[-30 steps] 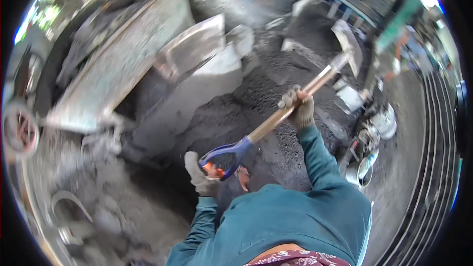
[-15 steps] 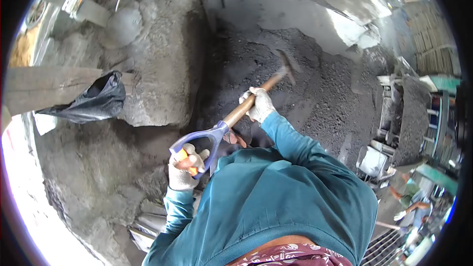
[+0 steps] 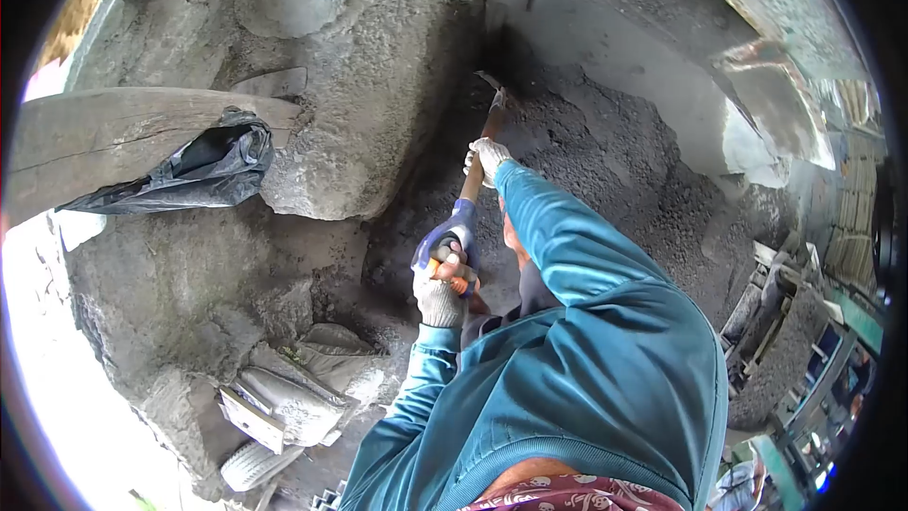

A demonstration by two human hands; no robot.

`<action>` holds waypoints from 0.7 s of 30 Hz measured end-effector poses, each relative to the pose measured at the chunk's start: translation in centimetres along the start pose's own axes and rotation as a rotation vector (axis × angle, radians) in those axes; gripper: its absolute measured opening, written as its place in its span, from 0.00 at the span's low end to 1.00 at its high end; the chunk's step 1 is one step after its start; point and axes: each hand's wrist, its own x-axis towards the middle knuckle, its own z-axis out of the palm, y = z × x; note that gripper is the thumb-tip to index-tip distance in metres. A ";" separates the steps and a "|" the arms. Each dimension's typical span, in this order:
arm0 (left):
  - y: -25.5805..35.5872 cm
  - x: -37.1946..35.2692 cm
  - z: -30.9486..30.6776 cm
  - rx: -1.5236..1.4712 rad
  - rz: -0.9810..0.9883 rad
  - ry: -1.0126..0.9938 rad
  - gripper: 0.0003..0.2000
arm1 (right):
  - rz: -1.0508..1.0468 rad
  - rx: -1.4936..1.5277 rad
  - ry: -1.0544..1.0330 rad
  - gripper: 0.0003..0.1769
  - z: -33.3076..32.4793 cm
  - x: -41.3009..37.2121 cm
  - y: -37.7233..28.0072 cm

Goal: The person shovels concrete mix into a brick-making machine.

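Observation:
A shovel with a wooden shaft point(image 3: 472, 182) and a blue and orange D-shaped handle point(image 3: 463, 218) runs away from my body. My left hand point(image 3: 438, 301), in a whitish knitted glove, is closed round the handle's orange grip. Further up, my gloved right hand point(image 3: 487, 159) wraps the shaft. The shovel blade point(image 3: 489, 81) points away from me at the dark gravelly heap, close to the side of a rough grey block, with only a thin part of it showing.
Dark loose gravel point(image 3: 605, 151) spreads ahead and to the right. On the left rises a rough concrete block point(image 3: 350, 151), beside a wooden beam point(image 3: 113, 128) with a black plastic bag point(image 3: 213, 166) over it. A grey slab wall point(image 3: 605, 47) borders the heap at the back.
The shovel has swung leftward in view and points more straight ahead, its blade nearer the concrete block. Both hands keep their hold. The view has shifted too.

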 end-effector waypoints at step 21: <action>4.5 -4.5 -9.4 0.923 0.779 -0.165 0.19 | 0.098 0.258 0.104 0.05 -7.7 -6.7 9.0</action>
